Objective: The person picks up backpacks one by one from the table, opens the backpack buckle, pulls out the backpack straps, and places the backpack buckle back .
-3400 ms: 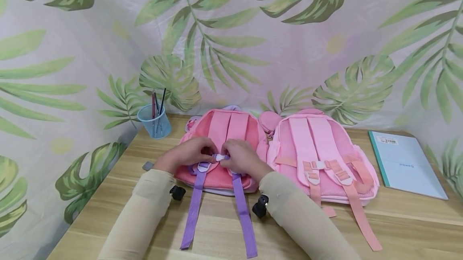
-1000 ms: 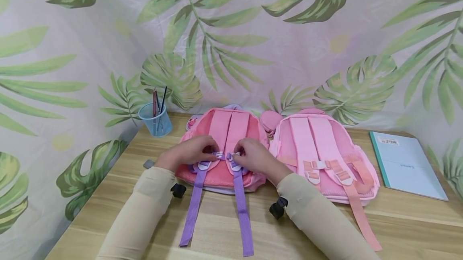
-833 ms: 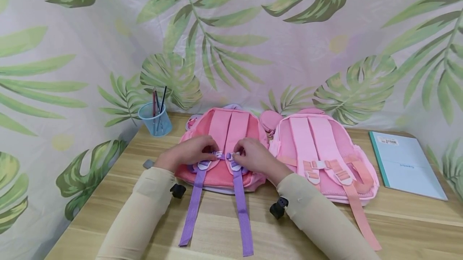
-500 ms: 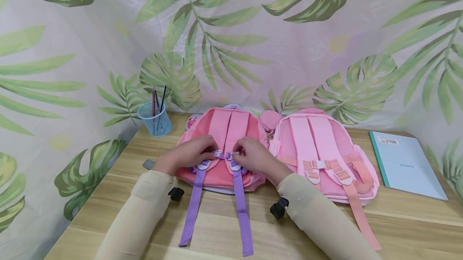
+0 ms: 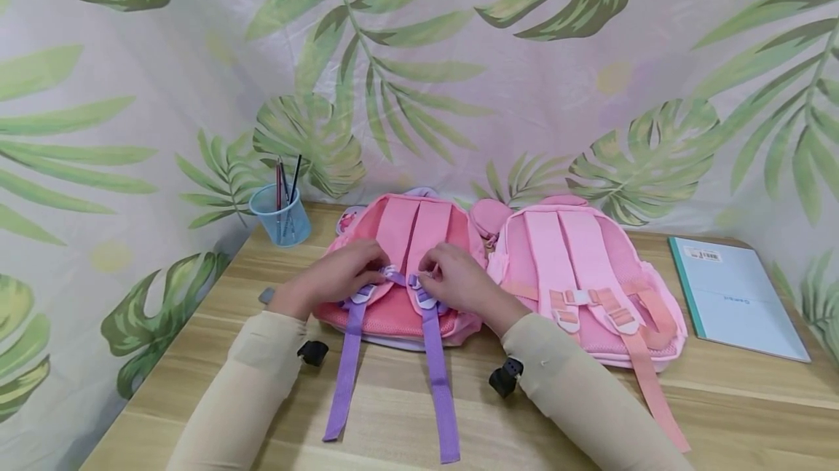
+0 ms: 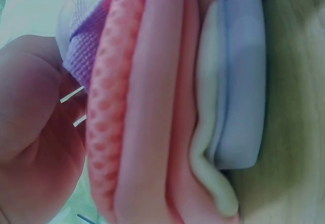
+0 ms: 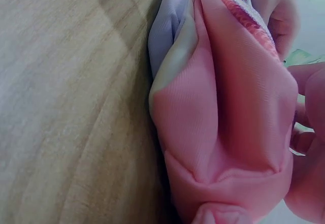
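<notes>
A coral-pink backpack (image 5: 393,319) lies on the table with its shoulder straps facing up. My left hand (image 5: 341,273) pinches a white buckle piece (image 5: 390,271) on a short purple strap, over the middle of the bag. Just right of it, my right hand (image 5: 457,278) grips the purple webbing (image 5: 414,281) at the right shoulder strap with thumb and fingers. Below each hand sits a white strap adjuster (image 5: 426,300), from which a long purple strap (image 5: 440,391) trails onto the table. The wrist views show mostly the bag's sides; the fingertips are hidden there.
Right of this bag lies a lighter pink backpack (image 5: 547,252) with peach straps, its white buckle (image 5: 578,298) fastened. A pale blue notebook (image 5: 741,296) is at the far right. A blue pen cup (image 5: 282,220) stands at the back left near a small grey object (image 5: 266,295).
My right hand has shifted right since the oldest frame, and the white buckle between my hands has come apart. Lately my left hand has edged up and left with its buckle piece.
</notes>
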A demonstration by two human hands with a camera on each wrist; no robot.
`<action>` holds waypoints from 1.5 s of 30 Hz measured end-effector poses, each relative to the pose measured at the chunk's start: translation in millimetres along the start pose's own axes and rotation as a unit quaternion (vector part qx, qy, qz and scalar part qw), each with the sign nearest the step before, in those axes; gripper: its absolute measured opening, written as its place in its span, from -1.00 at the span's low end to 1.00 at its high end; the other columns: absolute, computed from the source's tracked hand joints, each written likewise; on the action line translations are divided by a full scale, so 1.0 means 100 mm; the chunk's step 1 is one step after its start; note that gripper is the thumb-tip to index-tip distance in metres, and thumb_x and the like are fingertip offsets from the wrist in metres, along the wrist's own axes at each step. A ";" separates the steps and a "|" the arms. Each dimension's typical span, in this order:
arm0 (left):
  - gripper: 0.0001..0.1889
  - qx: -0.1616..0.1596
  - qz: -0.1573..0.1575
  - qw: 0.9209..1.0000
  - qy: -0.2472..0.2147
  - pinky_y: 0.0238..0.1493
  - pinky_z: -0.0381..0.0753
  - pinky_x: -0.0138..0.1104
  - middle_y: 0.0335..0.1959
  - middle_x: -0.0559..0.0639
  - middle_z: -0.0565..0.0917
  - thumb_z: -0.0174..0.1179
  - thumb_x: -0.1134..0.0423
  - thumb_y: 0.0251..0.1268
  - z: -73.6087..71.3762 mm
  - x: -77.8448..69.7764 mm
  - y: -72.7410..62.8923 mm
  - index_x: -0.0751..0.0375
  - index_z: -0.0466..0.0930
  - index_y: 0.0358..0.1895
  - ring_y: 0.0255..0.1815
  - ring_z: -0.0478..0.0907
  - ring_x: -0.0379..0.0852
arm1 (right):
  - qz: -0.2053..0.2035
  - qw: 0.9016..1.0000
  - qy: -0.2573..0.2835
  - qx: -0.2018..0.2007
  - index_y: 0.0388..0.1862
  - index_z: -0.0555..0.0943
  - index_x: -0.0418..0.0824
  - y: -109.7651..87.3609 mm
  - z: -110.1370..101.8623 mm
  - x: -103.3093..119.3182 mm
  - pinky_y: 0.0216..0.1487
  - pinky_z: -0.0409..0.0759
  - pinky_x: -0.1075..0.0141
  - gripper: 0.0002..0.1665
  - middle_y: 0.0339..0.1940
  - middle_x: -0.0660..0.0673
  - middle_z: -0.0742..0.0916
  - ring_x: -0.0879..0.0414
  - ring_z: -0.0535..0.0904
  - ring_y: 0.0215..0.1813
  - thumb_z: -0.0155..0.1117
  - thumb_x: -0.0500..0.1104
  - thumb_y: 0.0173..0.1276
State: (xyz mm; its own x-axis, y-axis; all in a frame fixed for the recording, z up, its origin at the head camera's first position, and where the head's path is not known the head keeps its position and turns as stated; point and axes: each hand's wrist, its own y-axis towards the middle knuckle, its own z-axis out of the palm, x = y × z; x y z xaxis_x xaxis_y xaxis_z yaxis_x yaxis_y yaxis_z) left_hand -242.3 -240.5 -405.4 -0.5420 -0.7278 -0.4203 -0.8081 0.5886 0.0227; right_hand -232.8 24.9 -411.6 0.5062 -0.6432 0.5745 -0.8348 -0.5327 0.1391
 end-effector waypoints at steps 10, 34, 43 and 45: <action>-0.81 -0.010 -0.003 1.000 -0.007 0.21 0.67 -0.05 -0.05 -0.01 0.70 0.35 0.32 0.52 -0.11 0.00 -0.03 0.14 0.66 0.09 0.02 0.60 -0.04 | -0.009 1.000 -0.006 0.002 0.01 0.74 -0.21 0.08 -0.01 0.09 0.19 0.63 0.08 -0.77 -0.06 -0.13 0.75 -0.02 0.63 0.03 0.40 -0.10 0.52; -0.86 -0.036 -0.002 0.999 -0.036 0.14 0.63 -0.08 -0.08 0.00 0.68 0.30 0.34 0.55 -0.23 -0.03 -0.07 0.11 0.63 0.05 -0.03 0.58 -0.06 | 0.049 0.996 -0.060 0.040 0.15 0.79 -0.18 0.34 0.20 0.21 0.29 0.53 0.06 -0.56 0.04 -0.12 0.78 -0.05 0.58 0.11 0.54 0.06 0.44; -0.85 -0.040 -0.002 0.998 -0.046 0.16 0.65 0.00 -0.08 0.02 0.67 0.31 0.35 0.54 -0.25 -0.02 -0.08 0.12 0.62 0.06 -0.03 0.57 -0.03 | 0.027 0.996 -0.073 0.042 0.11 0.81 -0.15 0.37 0.19 0.21 0.19 0.51 0.11 -0.64 -0.04 -0.09 0.80 -0.01 0.56 0.03 0.51 0.02 0.47; -0.85 -0.040 -0.001 0.998 -0.048 0.17 0.65 0.02 -0.08 0.02 0.67 0.31 0.35 0.54 -0.25 -0.02 -0.08 0.13 0.62 0.06 -0.02 0.57 -0.03 | 0.023 0.996 -0.074 0.042 0.10 0.81 -0.14 0.37 0.19 0.21 0.17 0.50 0.12 -0.66 -0.06 -0.08 0.79 -0.01 0.55 0.01 0.50 0.01 0.48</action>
State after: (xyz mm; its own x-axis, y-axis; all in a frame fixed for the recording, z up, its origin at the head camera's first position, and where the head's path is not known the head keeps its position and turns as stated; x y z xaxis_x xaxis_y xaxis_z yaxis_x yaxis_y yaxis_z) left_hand -240.5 -252.7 -382.0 -0.5185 -0.6896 -0.5055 -0.8273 0.5540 0.0929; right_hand -248.4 -18.8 -409.4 0.4989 -0.7387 0.4532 -0.8401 -0.5407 0.0433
